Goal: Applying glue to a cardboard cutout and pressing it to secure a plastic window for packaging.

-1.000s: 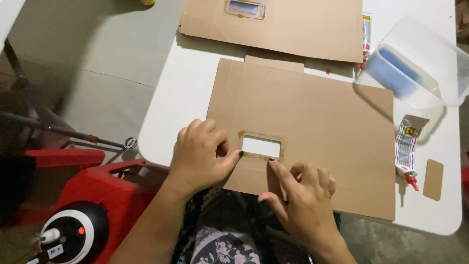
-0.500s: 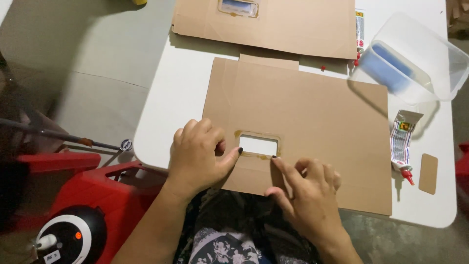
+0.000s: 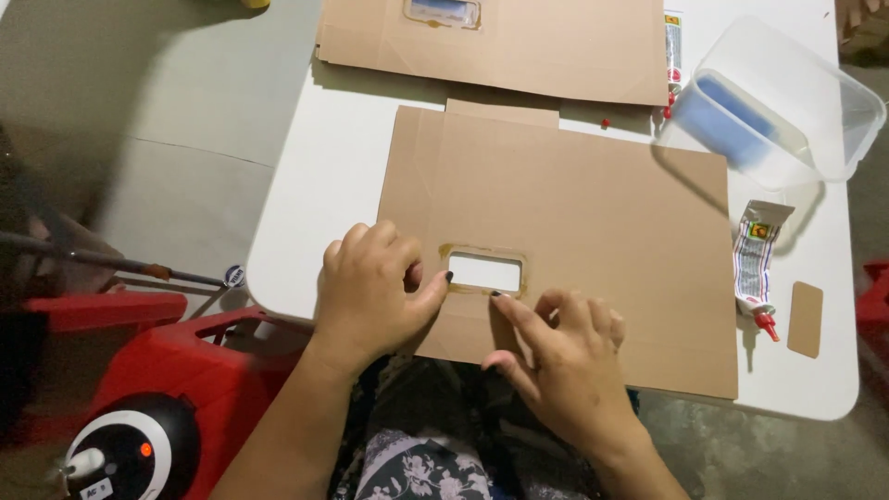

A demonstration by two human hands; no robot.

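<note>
Flat brown cardboard sheet lies on the white table, near edge overhanging toward the person. Left hand rests loosely curled on the sheet, thumb tip touching the left rim of the rectangular cutout, grasping nothing. Right hand presses fingers flat just below the cutout, also not gripping. Cutout rim looks glossy, possibly glue. Glue tube and clear plastic tub sit to the right; second cardboard sheet further back.
</note>
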